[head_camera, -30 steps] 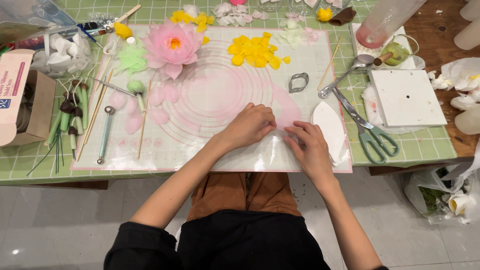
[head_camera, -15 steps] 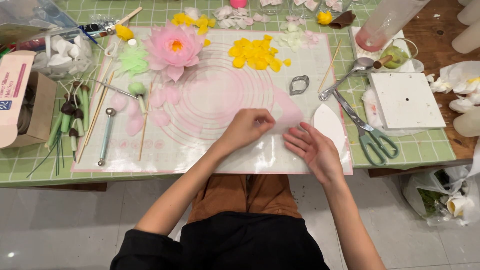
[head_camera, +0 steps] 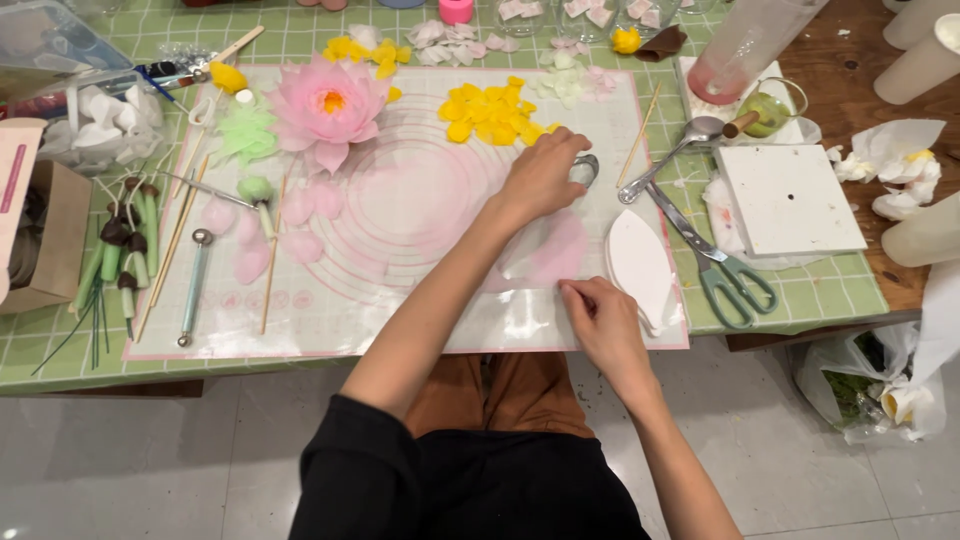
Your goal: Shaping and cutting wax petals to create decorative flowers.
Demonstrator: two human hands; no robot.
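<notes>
My left hand (head_camera: 540,180) reaches across the pink-printed work mat (head_camera: 400,310) and closes its fingers on a small metal petal cutter (head_camera: 588,168) next to a heap of yellow petals (head_camera: 490,115). Near the mat's front edge, my right hand (head_camera: 600,318) pinches the edge of a clear plastic sheet (head_camera: 520,320). The sheet lies over a thin patch of pink paste (head_camera: 560,255) between my hands. A finished pink lotus flower (head_camera: 328,105) sits at the mat's back left.
A white petal-shaped template (head_camera: 640,265), scissors (head_camera: 725,270), a spoon (head_camera: 690,135) and a white square block (head_camera: 790,200) lie to the right. Loose pink petals (head_camera: 250,255), a ball tool (head_camera: 195,280), sticks and green stems (head_camera: 110,270) lie left, beside a cardboard box (head_camera: 40,240).
My left hand has left the plastic sheet and moved away from me to the metal cutter. My right hand has drawn back to the sheet's near edge and pinched it.
</notes>
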